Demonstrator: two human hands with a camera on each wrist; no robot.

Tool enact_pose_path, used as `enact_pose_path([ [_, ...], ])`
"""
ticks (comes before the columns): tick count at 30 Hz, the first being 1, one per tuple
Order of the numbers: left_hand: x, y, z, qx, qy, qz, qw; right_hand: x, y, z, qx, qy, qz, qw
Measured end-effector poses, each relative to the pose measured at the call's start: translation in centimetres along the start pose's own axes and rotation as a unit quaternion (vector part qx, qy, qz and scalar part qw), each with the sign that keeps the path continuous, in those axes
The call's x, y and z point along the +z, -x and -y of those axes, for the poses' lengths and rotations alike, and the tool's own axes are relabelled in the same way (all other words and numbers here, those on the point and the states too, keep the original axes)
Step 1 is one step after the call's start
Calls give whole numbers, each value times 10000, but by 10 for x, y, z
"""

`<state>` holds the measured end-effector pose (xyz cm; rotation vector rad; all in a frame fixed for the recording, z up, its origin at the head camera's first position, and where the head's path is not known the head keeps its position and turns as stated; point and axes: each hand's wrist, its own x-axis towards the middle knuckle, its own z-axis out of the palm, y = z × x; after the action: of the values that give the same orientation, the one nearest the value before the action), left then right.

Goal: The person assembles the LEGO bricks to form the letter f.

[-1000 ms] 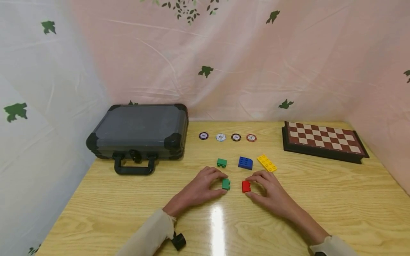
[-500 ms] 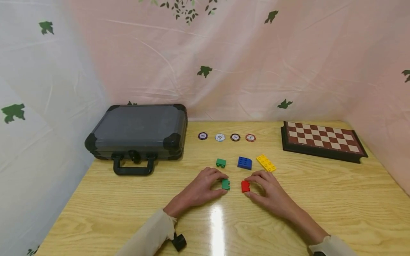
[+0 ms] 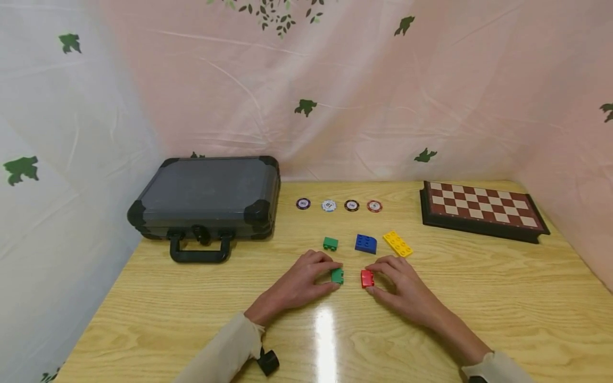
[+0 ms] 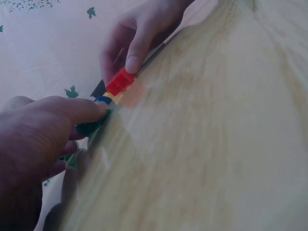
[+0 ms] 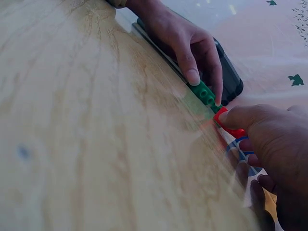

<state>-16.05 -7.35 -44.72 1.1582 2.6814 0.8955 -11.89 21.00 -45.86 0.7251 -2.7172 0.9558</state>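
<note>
Between thumb and fingertips, my left hand (image 3: 303, 281) pinches a green toy brick (image 3: 337, 276), its studs facing right. Across a small gap, my right hand (image 3: 404, 290) pinches a red toy brick (image 3: 367, 279) by its two ends. In the right wrist view the studs of the green brick (image 5: 204, 93) show clearly. The left wrist view shows the underside of the red brick (image 4: 120, 82). Just beyond the hands lie a second green brick (image 3: 330, 243), a blue brick (image 3: 366, 243) and a yellow flat brick (image 3: 398, 243).
A grey case (image 3: 208, 194) with a black handle stands at the back left. Several poker chips (image 3: 329, 206) lie in a row behind the bricks. At the back right is a checkered board box (image 3: 483, 208). Patterned cloth (image 3: 364, 96) hangs behind the wooden table (image 3: 167, 330).
Both hands keep their grip and stay nearly in place. The red brick tilts very slightly in the right hand; the head view has shifted a little.
</note>
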Motion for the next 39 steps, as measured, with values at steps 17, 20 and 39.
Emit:
enact_pose_path([
  [17, 3, -2, 1, -95, 310, -13, 9995, -5, -3, 5, 227, -522, -19, 9984],
  [20, 3, -2, 0, -115, 417, -33, 9991, -6, -4, 6, 322, -552, 21, 9980],
  [39, 4, -1, -1, -291, 806, 25, 9963, -3, -2, 6, 110, -424, -51, 9990],
])
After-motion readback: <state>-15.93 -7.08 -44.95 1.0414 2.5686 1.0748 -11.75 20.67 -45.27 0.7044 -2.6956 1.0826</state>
